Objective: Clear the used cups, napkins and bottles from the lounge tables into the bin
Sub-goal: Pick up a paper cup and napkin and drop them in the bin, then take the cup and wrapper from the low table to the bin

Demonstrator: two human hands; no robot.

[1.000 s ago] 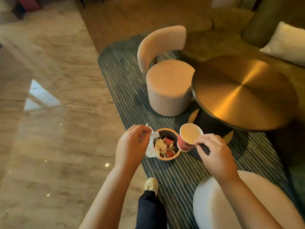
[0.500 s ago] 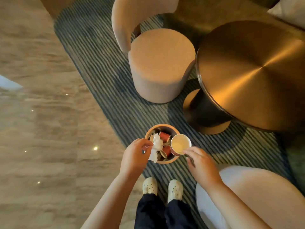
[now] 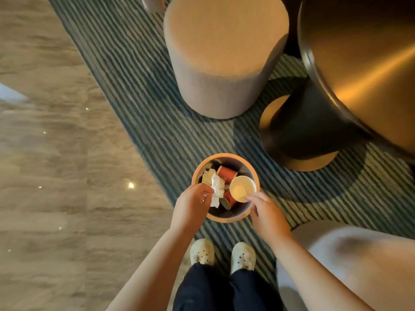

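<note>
Two hands: both at the mouth of the bin (image 3: 224, 155), each pinching one bit of rubbish
left hand (image 3: 193, 203): fingers curled in, thumb and fingertips nipped tight on a crumpled white napkin (image 3: 216, 187)
napkin: hanging over the left side of the bin opening; resting on the rubbish or just above it, honestly can't tell
right hand (image 3: 267, 216): thumb and fingertips closed on the near rim of a paper cup (image 3: 242, 188), other fingers loosely bent
paper cup: upright, mouth up, pale inside, red outside, sitting within the right half of the bin opening, near the rim; bottom hidden, so no idea if it's touching anything
bin: small and round, tan rim, dark inside, standing on the striped rug (image 3: 139, 86) just far of the shoes
already in the bin: one red cup (image 3: 226, 172) on its side at the far part, another red cup (image 3: 231, 198) tipped over under the held one, plus more scrunched paper (image 3: 207, 176) on the left
stool (image 3: 224, 52): round, upholstered, beige, far of the bin, well apart from it
table (image 3: 370, 63): round brushed-brass top at far right, dark pedestal (image 3: 310, 135) on a brass disc, right of the stool
floor (image 3: 45, 153): glossy marble-look, all down the left, with little light glints
feet: cream clogs (image 3: 202, 251), dark trousers (image 3: 202, 288), toes pointing at the bin
near right: pale upholstered seat (image 3: 348, 265), just beside the right forearm
</note>
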